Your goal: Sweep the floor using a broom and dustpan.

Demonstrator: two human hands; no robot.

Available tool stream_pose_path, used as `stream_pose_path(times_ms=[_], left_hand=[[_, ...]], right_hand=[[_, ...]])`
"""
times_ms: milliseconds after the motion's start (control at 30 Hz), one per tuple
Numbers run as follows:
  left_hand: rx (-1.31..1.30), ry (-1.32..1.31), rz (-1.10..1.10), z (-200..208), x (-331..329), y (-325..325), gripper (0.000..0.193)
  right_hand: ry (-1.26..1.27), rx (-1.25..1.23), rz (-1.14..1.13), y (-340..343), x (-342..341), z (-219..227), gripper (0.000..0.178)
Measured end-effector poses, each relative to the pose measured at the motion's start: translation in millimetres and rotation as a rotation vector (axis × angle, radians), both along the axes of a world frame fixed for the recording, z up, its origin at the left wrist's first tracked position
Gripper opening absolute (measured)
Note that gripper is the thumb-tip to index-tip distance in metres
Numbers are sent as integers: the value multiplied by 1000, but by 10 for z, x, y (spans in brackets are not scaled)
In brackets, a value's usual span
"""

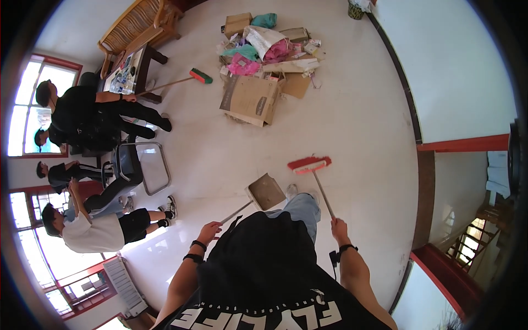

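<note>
My left hand (208, 233) is closed round the thin handle of a long-handled dustpan (266, 192), whose grey-brown pan lies by the floor just ahead of my feet. In my right hand (340, 229) is the stick of a broom (310, 164) with red bristles and a pale pink-and-white head. The broom head rests on the floor ahead and to the right of the dustpan, apart from it. Farther ahead lies a heap of rubbish (264, 52): plastic bags, paper and flattened packaging, with a large brown cardboard box (250, 99) at its near side.
At left, one person (77, 110) holds a green-and-red broom (201, 76); other people stand nearby. A dark chair (129, 165) with a metal frame, a cluttered low table (129, 71) and a wooden bench (137, 25) line that side. A doorway with stairs (467, 242) opens at right.
</note>
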State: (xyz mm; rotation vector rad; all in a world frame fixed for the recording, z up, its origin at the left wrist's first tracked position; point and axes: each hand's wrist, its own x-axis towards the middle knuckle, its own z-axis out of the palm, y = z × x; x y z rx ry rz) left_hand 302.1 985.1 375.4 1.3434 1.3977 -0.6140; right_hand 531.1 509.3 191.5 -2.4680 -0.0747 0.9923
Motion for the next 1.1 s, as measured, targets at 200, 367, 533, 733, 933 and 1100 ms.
stream_pose_path(times_ms=[200, 367, 533, 733, 933, 1100], left_hand=[[49, 64, -99, 261, 42, 281, 25], [36, 76, -17, 257, 182, 261, 26], [85, 89, 26, 259, -72, 351, 28], [89, 52, 108, 130, -312, 588, 28], [98, 78, 212, 225, -593, 443, 27], [98, 78, 278, 487, -1003, -1060, 26]], right_hand=[[-115, 154, -43, 891, 831, -588, 37], [-86, 113, -73, 1481, 1510, -915, 39], [-104, 109, -71, 1544, 1339, -509, 39], [-137, 156, -100, 870, 596, 177, 27], [-92, 114, -132, 428, 80, 448, 25], [-88, 65, -96, -726, -105, 217, 27]])
